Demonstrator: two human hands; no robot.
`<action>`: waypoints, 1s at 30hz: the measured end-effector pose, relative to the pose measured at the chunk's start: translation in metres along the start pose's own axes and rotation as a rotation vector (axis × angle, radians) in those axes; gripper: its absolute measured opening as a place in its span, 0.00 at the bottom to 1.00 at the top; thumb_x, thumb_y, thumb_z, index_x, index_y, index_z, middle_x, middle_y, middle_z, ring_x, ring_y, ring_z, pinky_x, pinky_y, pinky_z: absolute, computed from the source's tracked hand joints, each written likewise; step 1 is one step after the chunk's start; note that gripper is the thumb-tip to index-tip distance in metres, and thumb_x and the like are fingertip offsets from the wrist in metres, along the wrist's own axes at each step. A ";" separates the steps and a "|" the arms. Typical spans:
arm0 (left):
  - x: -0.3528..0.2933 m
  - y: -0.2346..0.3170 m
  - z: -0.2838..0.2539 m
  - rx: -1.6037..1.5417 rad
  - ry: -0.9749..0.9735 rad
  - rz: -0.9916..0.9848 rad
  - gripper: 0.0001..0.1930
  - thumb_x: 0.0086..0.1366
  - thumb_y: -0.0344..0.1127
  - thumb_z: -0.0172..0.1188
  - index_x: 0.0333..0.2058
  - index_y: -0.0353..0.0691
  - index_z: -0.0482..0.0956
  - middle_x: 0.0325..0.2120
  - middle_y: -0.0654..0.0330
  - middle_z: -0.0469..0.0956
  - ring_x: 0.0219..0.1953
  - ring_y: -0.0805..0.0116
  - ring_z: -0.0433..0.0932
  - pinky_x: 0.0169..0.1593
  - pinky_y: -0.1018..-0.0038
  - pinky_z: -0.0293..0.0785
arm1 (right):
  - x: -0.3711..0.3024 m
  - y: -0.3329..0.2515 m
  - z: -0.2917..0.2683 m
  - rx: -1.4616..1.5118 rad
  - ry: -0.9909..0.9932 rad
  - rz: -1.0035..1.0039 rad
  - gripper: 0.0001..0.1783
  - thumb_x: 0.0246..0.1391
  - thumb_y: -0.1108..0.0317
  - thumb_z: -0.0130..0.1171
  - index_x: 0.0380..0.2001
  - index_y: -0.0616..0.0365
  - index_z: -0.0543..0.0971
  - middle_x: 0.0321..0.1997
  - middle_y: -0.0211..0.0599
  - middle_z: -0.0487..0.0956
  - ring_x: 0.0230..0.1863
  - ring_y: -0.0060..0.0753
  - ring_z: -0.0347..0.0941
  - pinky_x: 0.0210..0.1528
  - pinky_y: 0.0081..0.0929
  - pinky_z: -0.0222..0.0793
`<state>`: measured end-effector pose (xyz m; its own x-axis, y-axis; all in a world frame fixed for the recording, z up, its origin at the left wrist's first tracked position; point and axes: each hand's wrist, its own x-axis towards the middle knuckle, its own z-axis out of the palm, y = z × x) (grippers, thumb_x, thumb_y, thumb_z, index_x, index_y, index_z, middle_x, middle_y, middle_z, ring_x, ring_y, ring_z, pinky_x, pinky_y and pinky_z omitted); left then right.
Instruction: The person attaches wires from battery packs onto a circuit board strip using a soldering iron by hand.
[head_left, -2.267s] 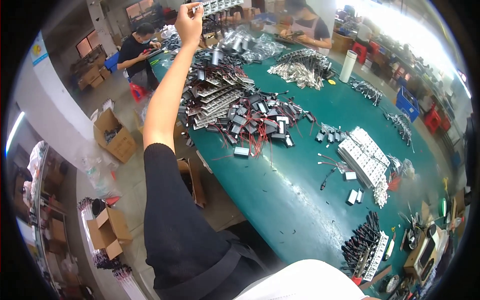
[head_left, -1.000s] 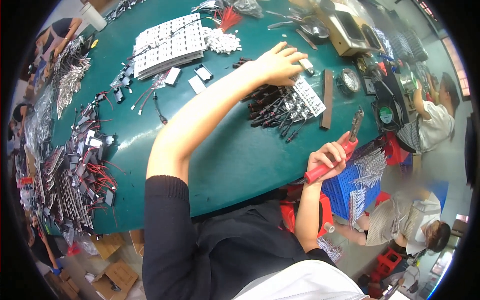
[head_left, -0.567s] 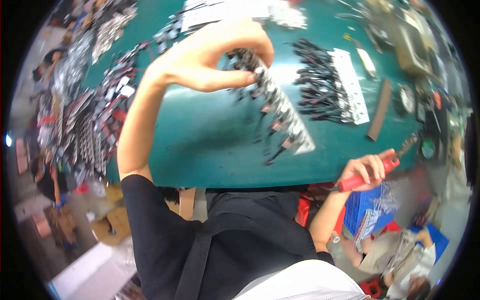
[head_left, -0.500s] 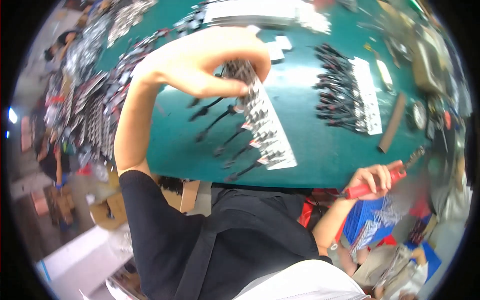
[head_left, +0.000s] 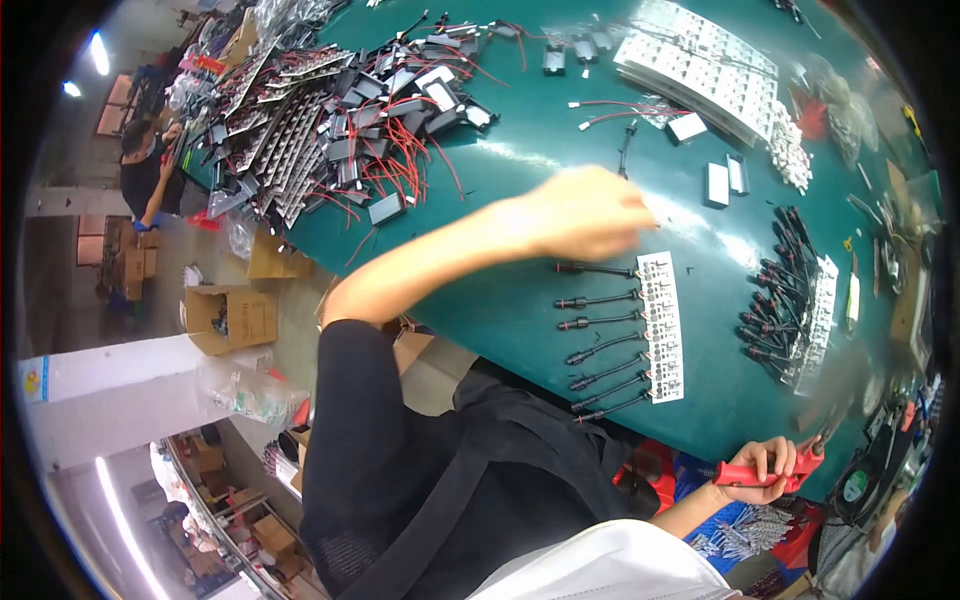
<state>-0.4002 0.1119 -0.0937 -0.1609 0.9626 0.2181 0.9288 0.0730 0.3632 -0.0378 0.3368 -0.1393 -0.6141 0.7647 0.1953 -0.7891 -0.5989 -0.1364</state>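
Observation:
My left hand (head_left: 590, 212) reaches over the green table, just beyond the far end of a white circuit board strip (head_left: 662, 330). Its fingers look curled but are smeared by motion, so whether they hold anything is unclear. Several short black cables (head_left: 600, 322) stick out leftward from the strip, which lies flat. A single black cable (head_left: 627, 148) shows right behind the hand. At the table's near right edge, my right hand (head_left: 765, 470) is closed round the red handle of what looks like a soldering gun (head_left: 738, 475); its metal tip points away to the upper right.
A second strip with black cables (head_left: 785, 300) lies at right. On the left is a heap of boards, dark housings and red wires (head_left: 370, 140). Stacked white panels (head_left: 700, 70) stand at the back, near small white pieces (head_left: 790, 145). A person (head_left: 150, 170) is far left.
The strip with its cables, held up in my left hand before, now lies on the table, let go. That hand has moved away from it. My right hand keeps the red tool; the view has turned.

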 end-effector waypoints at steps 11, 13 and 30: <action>-0.132 -0.070 -0.104 0.556 0.374 -0.638 0.07 0.59 0.30 0.58 0.36 0.41 0.80 0.30 0.57 0.77 0.37 0.58 0.76 0.41 0.66 0.73 | 0.031 -0.065 0.080 -0.835 -0.093 0.041 0.37 0.48 0.76 0.51 0.61 0.71 0.51 0.37 0.39 0.59 0.37 0.26 0.56 0.30 0.15 0.64; -0.144 -0.087 -0.106 0.494 0.404 -0.684 0.08 0.59 0.30 0.57 0.37 0.42 0.80 0.29 0.57 0.76 0.36 0.58 0.76 0.40 0.66 0.72 | 0.037 -0.074 0.093 -0.962 -0.072 -0.009 0.36 0.48 0.75 0.51 0.60 0.73 0.51 0.38 0.40 0.59 0.38 0.26 0.56 0.30 0.15 0.63; -0.112 -0.055 -0.078 0.242 0.642 -0.236 0.08 0.54 0.25 0.66 0.34 0.35 0.81 0.35 0.53 0.82 0.39 0.62 0.81 0.43 0.73 0.76 | -0.015 0.083 0.051 -0.421 0.119 0.285 0.46 0.43 0.72 0.57 0.66 0.60 0.50 0.31 0.31 0.64 0.32 0.25 0.60 0.51 0.37 0.64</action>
<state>-0.4589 -0.0202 -0.0674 -0.4616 0.5764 0.6743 0.8809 0.3872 0.2721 -0.0934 0.2630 -0.1038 -0.7831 0.6217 -0.0151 -0.5122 -0.6586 -0.5513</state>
